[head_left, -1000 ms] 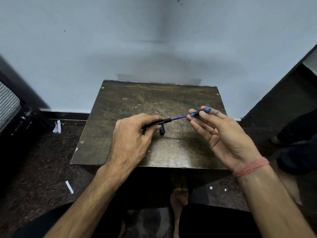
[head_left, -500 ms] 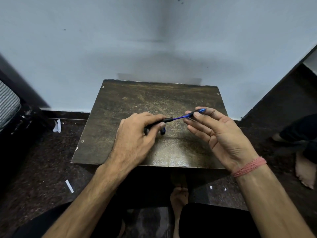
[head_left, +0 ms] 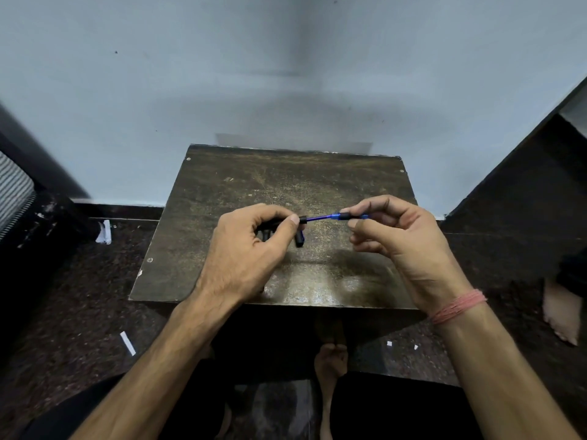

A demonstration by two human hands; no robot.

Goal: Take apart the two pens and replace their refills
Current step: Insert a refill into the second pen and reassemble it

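Your left hand point(head_left: 244, 249) pinches black barrel point(head_left: 287, 221); right hand point(head_left: 394, 236) pinches blue refill point(head_left: 319, 217). Keep refill straight with barrel, move slowly, no bending.

Dim, cool light filled the wide-angle frame, the pale wall point(head_left: 286, 74) greying toward a soft shadow at 12 o'clock. A dull sheen showed on the table point(head_left: 317, 290) near its front edge, at about 6 o'clock from the centre, where light caught the worn surface. The floor point(head_left: 79, 296) at 9 and 3 o'clock fell nearly black. Straight lines bowed toward the edges, and the left hand point(head_left: 244, 249) and right hand point(head_left: 397, 242) looked slightly soft, with grainy detail overall.
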